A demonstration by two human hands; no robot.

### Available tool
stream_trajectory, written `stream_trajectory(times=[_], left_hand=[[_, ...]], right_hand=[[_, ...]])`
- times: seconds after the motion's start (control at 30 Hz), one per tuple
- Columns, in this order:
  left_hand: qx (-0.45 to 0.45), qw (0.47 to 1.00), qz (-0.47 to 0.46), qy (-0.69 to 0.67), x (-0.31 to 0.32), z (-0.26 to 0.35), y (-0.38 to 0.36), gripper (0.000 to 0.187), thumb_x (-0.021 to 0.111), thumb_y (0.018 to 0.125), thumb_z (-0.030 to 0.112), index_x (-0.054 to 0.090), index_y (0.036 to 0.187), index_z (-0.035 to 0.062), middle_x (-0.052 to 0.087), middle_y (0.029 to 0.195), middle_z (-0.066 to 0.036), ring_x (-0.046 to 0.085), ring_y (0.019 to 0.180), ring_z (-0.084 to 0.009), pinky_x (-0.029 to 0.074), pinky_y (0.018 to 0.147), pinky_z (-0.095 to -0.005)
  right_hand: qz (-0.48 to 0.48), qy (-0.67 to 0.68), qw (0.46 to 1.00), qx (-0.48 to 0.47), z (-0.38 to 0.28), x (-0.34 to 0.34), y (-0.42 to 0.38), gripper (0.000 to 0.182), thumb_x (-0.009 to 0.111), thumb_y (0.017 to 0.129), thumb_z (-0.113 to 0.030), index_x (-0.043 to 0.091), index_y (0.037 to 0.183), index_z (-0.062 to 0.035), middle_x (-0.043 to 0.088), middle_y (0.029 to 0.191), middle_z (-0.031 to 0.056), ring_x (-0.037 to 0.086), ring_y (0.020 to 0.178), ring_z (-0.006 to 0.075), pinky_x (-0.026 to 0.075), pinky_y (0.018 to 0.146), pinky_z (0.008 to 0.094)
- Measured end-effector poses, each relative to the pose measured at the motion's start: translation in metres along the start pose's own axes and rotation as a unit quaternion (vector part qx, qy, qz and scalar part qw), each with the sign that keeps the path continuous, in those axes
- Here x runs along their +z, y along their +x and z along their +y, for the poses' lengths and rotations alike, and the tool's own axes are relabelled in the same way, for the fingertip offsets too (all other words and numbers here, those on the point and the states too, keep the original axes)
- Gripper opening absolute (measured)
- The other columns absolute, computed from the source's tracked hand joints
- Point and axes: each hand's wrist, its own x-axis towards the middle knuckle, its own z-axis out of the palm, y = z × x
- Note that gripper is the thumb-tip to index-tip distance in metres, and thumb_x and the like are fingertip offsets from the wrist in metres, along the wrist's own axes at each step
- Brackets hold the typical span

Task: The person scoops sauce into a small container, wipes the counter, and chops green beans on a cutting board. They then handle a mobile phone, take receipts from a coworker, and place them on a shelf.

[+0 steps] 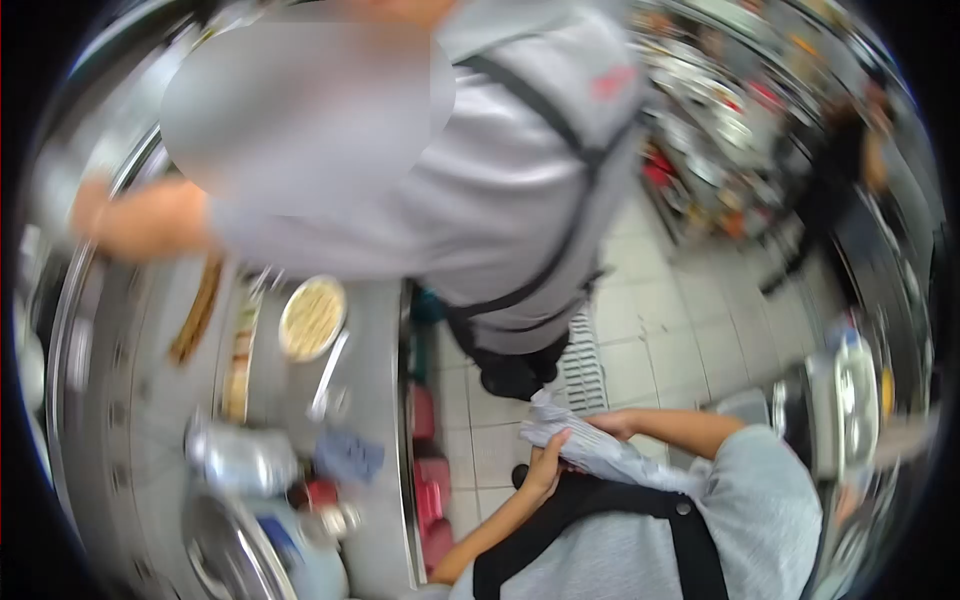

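A crumpled whitish cloth [610,452], or possibly a plastic bag, is bunched in front of my body at waist height. My left hand [547,466] is closed around its near left side, with the thumb lying along the folds. On the far side, my right hand [617,424] grips the same bundle; its fingers are partly hidden behind the folds. One end of the bundle sticks up past my left hand, and the other runs back against my grey shirt and black apron strap [690,545].
Close ahead stands a person in grey [520,200], one arm reaching left. The steel counter [375,400] at left bears a bowl of pale food [312,318], a ladle [330,375], a blue cloth [350,455] and a metal pot [225,550]. Red bins [432,490] sit below. Another person [835,170] is far right.
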Motion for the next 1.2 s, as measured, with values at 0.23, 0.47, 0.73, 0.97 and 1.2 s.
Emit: stream_trajectory(times=[0.23,0.47,0.73,0.97,1.2], left_hand=[[-0.106,0.991,-0.057,0.061,0.063,-0.027,0.064,0.039,0.058,0.083,0.033,0.048,0.104,0.002,0.057,0.087,-0.006,0.056,0.068,-0.0105,0.05,0.054,-0.0221],[-0.285,0.927,-0.194,0.144,0.137,-0.064,0.128,0.078,0.058,0.071,0.06,0.032,0.128,0.0125,0.046,0.12,-0.011,0.051,0.098,-0.0205,0.043,0.08,-0.0341],[0.113,0.902,0.369,-0.195,0.075,-0.058,0.12,0.059,0.064,0.076,0.029,0.035,0.119,0.0009,0.049,0.111,-0.012,0.053,0.096,-0.0219,0.047,0.078,-0.0375],[0.327,0.624,0.71,0.018,-0.151,0.032,0.0,0.077,0.068,0.068,0.027,0.024,0.122,-0.0071,0.044,0.114,-0.022,0.047,0.103,-0.0277,0.036,0.091,-0.0352],[-0.008,0.558,0.75,0.355,-0.331,0.115,-0.042,0.084,0.065,0.068,0.044,0.022,0.136,0.0204,0.01,0.138,-0.029,0.038,0.115,-0.0445,0.033,0.096,-0.0436]], right_hand=[[0.133,-0.053,0.987,-0.067,0.066,-0.005,-0.146,0.076,0.069,0.071,-0.037,0.032,0.127,-0.0019,0.047,0.12,0.013,0.04,0.115,0.0215,0.033,0.097,0.0347],[0.416,-0.34,0.832,-0.136,0.052,-0.059,-0.185,0.081,0.078,0.057,-0.022,0.036,0.123,0.0024,0.052,0.112,0.0153,0.048,0.105,0.0216,0.037,0.091,0.0324],[0.256,-0.644,0.666,-0.275,-0.055,-0.012,-0.123,0.083,0.073,0.064,-0.025,0.028,0.128,0.0042,0.045,0.117,0.0247,0.047,0.108,0.032,0.037,0.093,0.0362],[0.098,-0.573,0.772,-0.259,-0.075,0.001,-0.072,0.047,0.063,0.078,-0.024,0.046,0.119,-0.006,0.054,0.107,0.0119,0.053,0.097,0.0213,0.044,0.08,0.0329],[0.183,-0.527,0.813,-0.166,-0.047,-0.037,-0.044,0.048,0.062,0.077,-0.029,0.05,0.115,-0.0017,0.058,0.099,0.0167,0.057,0.087,0.0244,0.046,0.076,0.0328]])
